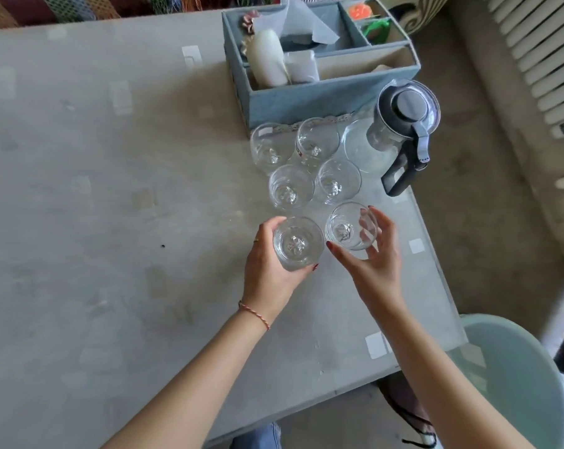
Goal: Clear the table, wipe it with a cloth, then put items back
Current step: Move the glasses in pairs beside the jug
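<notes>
Table (112, 196), grey, patterned cover: holds one blue fabric organiser box (306, 98) at 12 o'clock, one glass jug with dark lid (400, 124) at 1 o'clock, hard by the right edge, and six clear tumblers in three pairs running from the box toward the viewer. Back four tumblers (306, 166): upright, close-packed, untouched. Near-left tumbler (297, 243): gripped by the left hand (271, 267), thumb and fingers curled round its wall. Near-right tumbler (350, 225): right hand (376, 254) loosely spread at its 4 o'clock side, fingertips at the rim; whether it grips or merely touches cannot be told. No cloth visible. Step in hand, judged: either lifting glasses off or setting them back; the pictures do not settle which. Next move calls for a firm hold on both tumblers, kept upright and clear of the neighbouring pair.
</notes>
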